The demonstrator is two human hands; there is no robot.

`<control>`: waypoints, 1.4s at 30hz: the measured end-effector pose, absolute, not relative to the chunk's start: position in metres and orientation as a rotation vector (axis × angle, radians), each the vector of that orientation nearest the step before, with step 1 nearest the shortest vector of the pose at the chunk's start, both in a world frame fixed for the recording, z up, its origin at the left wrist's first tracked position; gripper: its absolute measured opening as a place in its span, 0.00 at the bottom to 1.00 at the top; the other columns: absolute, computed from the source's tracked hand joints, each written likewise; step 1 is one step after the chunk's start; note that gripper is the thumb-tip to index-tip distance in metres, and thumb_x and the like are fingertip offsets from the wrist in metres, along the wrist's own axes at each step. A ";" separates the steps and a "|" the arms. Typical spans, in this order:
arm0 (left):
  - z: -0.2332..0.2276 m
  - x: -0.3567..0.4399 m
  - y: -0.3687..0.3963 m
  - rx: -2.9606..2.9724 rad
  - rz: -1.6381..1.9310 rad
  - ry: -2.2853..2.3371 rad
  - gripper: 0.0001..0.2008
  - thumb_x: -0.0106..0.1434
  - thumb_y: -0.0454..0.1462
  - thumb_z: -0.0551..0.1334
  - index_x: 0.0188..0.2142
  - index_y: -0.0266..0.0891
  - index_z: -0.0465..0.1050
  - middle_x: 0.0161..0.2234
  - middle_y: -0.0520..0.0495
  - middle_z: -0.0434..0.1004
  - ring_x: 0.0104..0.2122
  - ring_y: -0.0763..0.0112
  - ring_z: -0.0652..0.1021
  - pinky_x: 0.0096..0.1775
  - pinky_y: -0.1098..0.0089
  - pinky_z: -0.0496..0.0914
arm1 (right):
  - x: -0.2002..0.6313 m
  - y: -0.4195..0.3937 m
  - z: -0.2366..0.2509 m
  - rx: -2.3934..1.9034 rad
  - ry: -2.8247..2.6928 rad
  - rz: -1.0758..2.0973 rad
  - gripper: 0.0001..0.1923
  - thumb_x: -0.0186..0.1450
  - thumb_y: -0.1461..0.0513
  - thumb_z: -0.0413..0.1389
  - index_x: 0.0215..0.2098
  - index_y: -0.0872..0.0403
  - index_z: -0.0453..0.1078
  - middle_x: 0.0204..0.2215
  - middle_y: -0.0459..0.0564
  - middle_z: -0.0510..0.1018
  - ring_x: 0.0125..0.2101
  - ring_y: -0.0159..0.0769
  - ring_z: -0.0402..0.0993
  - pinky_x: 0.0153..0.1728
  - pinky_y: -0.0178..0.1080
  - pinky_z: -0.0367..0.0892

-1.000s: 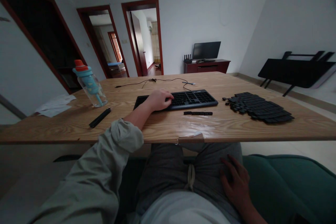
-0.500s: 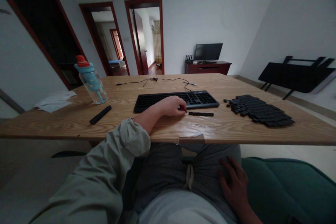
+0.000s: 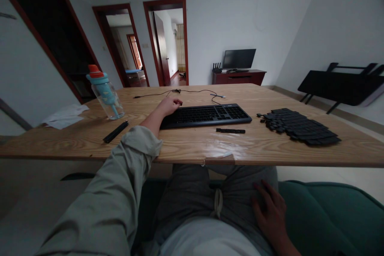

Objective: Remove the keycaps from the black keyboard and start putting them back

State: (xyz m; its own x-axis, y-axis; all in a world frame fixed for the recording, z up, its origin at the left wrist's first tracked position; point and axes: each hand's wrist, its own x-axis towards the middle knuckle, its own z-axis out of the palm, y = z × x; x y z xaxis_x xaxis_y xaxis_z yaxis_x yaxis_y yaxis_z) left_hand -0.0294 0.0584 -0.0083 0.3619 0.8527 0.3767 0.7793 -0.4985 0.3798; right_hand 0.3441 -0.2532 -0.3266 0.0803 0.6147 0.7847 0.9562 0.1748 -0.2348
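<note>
A black keyboard (image 3: 207, 117) lies on the wooden table in front of me. Over its left end is my left hand (image 3: 169, 107), with thumb and fingertips pinched together on a small dark piece, too small to name surely. On the near side of the keyboard lies a short black strip (image 3: 230, 131). My right hand (image 3: 270, 208) rests on my right thigh, fingers spread, holding nothing. To the right of the keyboard, many small black pieces like keycaps (image 3: 277, 124) lie beside long overlapping black strips (image 3: 312, 130).
A clear bottle with a blue and orange top (image 3: 103, 92) stands at the left, near crumpled white tissue (image 3: 66, 117). A black bar-shaped object (image 3: 116, 131) lies nearer me. Thin cable (image 3: 195, 90) runs behind the keyboard. Clear tape (image 3: 223, 148) covers part of the front edge.
My left hand has moved left and away from me, from beside the short black strip to the keyboard's left end, still pinched. My right hand stays on my thigh.
</note>
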 end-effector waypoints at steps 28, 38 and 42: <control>-0.013 -0.019 0.062 2.515 0.675 1.525 0.11 0.60 0.35 0.65 0.42 0.38 0.84 0.36 0.45 0.84 0.33 0.67 0.80 0.41 0.69 0.73 | 0.341 -0.254 -0.322 -1.543 -1.617 -0.506 0.18 0.67 0.56 0.53 0.54 0.50 0.69 0.58 0.59 0.70 0.53 0.53 0.69 0.50 0.57 0.65; -0.018 -0.020 0.067 2.534 0.659 1.497 0.12 0.61 0.35 0.64 0.43 0.37 0.84 0.35 0.46 0.84 0.33 0.67 0.79 0.42 0.69 0.72 | 0.340 -0.254 -0.322 -1.541 -1.607 -0.502 0.17 0.67 0.56 0.53 0.53 0.50 0.69 0.58 0.58 0.70 0.53 0.53 0.70 0.51 0.57 0.66; -0.015 -0.019 0.067 2.605 0.597 1.521 0.13 0.61 0.36 0.64 0.43 0.39 0.84 0.35 0.45 0.84 0.35 0.65 0.79 0.44 0.67 0.72 | 0.339 -0.254 -0.321 -1.536 -1.619 -0.533 0.17 0.68 0.55 0.53 0.53 0.52 0.69 0.57 0.59 0.70 0.51 0.53 0.70 0.49 0.56 0.66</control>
